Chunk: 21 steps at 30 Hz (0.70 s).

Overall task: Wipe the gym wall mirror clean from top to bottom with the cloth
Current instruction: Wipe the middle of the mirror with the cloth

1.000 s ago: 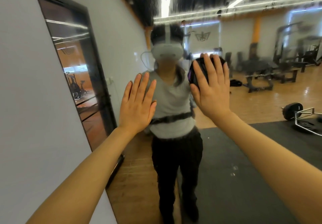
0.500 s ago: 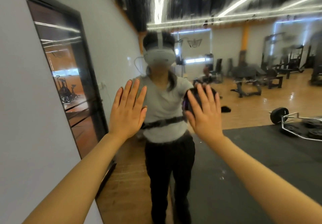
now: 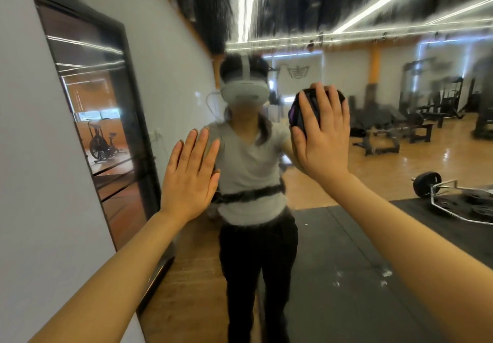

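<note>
Two hands being pressed flat on the mirror, fingers straight, dark cloth being pushed higher toward 1 o'clock under the right hand, left hand being kept at 9 o'clock.

Most of the cloth is covered by the right hand; only a dark, purple-edged bundle peeks out past the fingers. Whether the left hand actually touches the mirror can't be told. Both forearms run off the bottom edge. The mirror's upper part is smeared and streaky, its reflected gym machines blurred beyond naming.
</note>
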Tool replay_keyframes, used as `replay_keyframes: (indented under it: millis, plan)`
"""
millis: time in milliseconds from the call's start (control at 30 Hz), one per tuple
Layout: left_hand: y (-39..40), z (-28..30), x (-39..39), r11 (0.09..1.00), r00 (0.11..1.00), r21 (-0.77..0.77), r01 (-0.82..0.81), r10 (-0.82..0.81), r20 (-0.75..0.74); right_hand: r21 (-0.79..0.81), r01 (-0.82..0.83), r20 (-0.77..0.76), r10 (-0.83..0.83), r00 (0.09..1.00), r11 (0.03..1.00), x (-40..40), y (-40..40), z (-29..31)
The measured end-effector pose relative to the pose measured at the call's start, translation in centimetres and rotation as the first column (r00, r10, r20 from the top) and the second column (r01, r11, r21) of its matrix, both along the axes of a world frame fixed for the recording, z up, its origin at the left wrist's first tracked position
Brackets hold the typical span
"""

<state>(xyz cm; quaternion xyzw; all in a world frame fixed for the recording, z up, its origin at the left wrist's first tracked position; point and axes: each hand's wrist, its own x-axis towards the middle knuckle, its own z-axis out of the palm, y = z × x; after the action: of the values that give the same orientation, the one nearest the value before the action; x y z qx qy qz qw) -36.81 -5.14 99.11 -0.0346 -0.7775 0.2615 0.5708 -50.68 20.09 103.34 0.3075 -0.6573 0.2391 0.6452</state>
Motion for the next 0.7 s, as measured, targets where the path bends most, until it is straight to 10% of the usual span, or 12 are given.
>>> replay_keyframes:
  millis: [400, 700]
  plan:
    - [0.3, 0.2, 0.2, 1.0, 1.0, 0.005, -0.02, 0.02, 0.014, 0.187, 0.047, -0.004, -0.047, 0.999, 0.981, 0.2, 1.2, -11.5]
    - [0.7, 0.4, 0.5, 0.999, 0.999, 0.022, -0.032, 0.032, 0.03, 0.057, 0.005, 0.066, -0.009, 0.998, 0.998, -1.3, 4.0, -0.7]
